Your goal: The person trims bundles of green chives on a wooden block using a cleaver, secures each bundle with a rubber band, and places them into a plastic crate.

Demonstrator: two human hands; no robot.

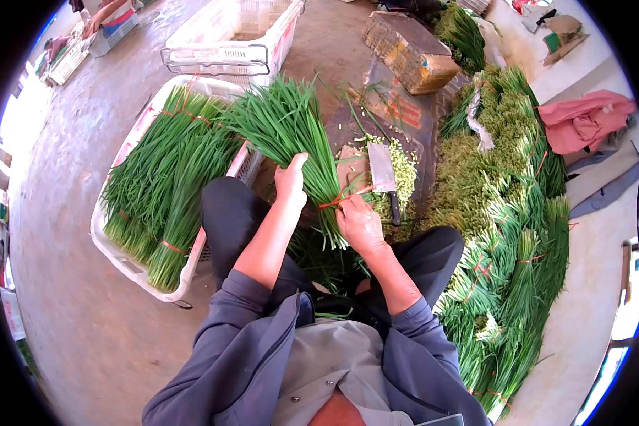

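A thick bunch of garlic chives (285,117) slants over my lap, leaves toward the upper left and cut stem ends toward me. My left hand (291,183) is closed around its side with the thumb up, the other fingers partly hidden by the bunch. An orange-red tie (334,201) circles the stems near their lower end. There my right hand (362,224) pinches the tie, its loose end sticking out to the right. Just beyond that hand lies a cleaver (381,169) with a black handle, beside chopped pale stem ends (405,174).
To the left stands a white plastic crate (101,240) filled with tied chive bunches (170,177). Another white crate (216,53) is behind it. A worn box (408,50) sits at the back. Many chive bunches (504,206) are piled along the right wall, near a pink cloth (586,121).
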